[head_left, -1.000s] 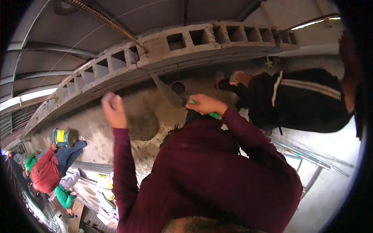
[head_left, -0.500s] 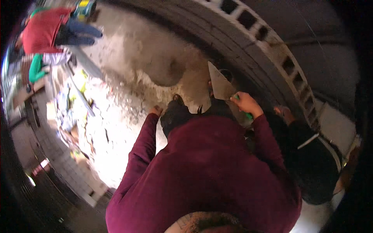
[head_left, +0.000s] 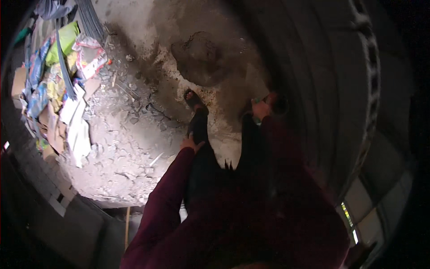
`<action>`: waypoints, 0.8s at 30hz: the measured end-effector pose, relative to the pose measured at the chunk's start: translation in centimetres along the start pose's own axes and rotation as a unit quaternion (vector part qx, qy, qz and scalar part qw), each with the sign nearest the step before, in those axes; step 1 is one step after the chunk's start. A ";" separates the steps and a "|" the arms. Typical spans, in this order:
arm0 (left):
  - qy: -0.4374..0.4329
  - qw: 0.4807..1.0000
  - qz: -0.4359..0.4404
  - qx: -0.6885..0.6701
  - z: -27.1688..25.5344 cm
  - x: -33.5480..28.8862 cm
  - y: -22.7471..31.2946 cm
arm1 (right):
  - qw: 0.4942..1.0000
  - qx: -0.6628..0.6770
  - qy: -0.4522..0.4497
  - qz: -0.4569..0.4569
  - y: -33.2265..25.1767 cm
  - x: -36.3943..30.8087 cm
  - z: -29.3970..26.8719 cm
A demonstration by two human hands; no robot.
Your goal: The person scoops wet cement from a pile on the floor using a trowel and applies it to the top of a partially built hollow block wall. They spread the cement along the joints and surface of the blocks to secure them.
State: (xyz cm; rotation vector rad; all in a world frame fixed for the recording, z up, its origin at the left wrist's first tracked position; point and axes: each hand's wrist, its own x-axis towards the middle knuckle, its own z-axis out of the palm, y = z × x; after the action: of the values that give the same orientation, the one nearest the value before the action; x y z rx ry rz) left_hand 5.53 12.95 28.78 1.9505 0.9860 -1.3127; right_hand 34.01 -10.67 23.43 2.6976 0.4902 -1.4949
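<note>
My left hand (head_left: 192, 144) lies on my left leg near the knee, its fingers spread and holding nothing. Low by my right foot, my right hand (head_left: 261, 110) is closed around the green handle of a trowel (head_left: 258, 121). Only bits of that green show now; the blade is lost in shadow. Beside this hand is a dark round shape (head_left: 281, 104), too dim to name surely. A mound of wet grey mortar (head_left: 197, 58) sits on the floor beyond my feet.
At the far left lie crumpled plastic bags (head_left: 62, 42), cardboard (head_left: 56, 130) and pale sheets (head_left: 80, 134). Rubble (head_left: 130, 152) covers the ground left of me. A dark curved wall (head_left: 322, 89) rises on my right. My sandaled left foot (head_left: 192, 97) stands near the mortar.
My right hand has lowered with the trowel, whose blade showed clearly before. My left hand has come onto my leg. The view has tilted and turned; the people at the upper left and right are out of sight.
</note>
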 end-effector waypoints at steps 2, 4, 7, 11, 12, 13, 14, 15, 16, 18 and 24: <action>0.028 1.000 0.000 0.014 0.5 2.1 -1.0 | 0.994 -0.104 0.007 -0.035 0.5 8.2 7.2; 0.067 0.996 -0.020 0.053 -0.4 4.2 -0.4 | 0.997 -0.079 -0.011 -0.011 -0.3 13.9 12.0; 0.092 0.996 -0.007 -0.018 1.5 5.9 -1.7 | 0.976 0.154 -0.056 0.144 -2.7 18.8 14.0; 0.086 0.993 -0.015 -0.084 5.1 5.4 -4.2 | 0.972 0.182 -0.009 0.149 6.0 24.8 27.3; 0.080 0.992 -0.009 -0.095 5.7 5.1 -4.7 | 0.974 0.167 0.002 0.153 6.9 25.5 30.3; 0.074 0.992 -0.003 -0.107 6.1 5.2 -4.9 | 0.976 0.152 0.015 0.158 7.7 26.3 33.2; 0.070 0.991 0.005 -0.116 6.2 5.5 -4.8 | 0.973 0.157 0.038 0.164 8.8 27.7 37.8; 0.076 0.990 0.005 -0.119 6.4 5.6 -4.3 | 0.964 0.214 0.071 0.144 6.9 29.1 39.5; 0.080 0.989 0.009 -0.125 6.6 5.7 -4.1 | 0.950 0.265 0.105 0.124 5.0 30.3 40.5; 0.082 0.989 0.013 -0.123 7.2 5.8 -4.0 | 0.892 0.398 0.166 0.135 -7.7 33.0 35.9; 0.087 0.987 0.013 -0.138 7.4 5.6 -2.8 | 0.851 0.517 -0.079 0.052 -10.9 34.6 26.6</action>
State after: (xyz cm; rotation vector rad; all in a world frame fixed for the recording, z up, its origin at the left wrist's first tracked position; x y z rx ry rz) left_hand 0.86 10.06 20.81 1.8766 1.1555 -0.9468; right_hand 26.07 4.37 -18.27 3.0738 -0.6912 -2.4090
